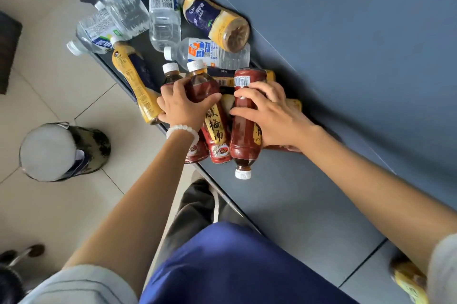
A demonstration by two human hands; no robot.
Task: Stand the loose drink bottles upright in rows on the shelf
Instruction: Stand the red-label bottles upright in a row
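Drink bottles [215, 115] labelled 酸梅汤, left grip [184, 105] holding one, right grip [269, 115] holding another

Left hand [184, 105] and right hand [268, 115] each around a red-labelled bottle [243, 135] on the shelf [284, 204]

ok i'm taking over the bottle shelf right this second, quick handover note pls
Left hand: grips a red plum-drink bottle lying with its cap away from you.
Right hand: grips a second red bottle lying with its cap toward you.
More red bottles lie under and beside these two.
Further along the shelf, clear water bottles and navy-and-yellow bottles lie loose on their sides.
Done: no bottle stands upright yet and no row is started.
Left: stand all of them up in rows, probably starting with the two in hand.
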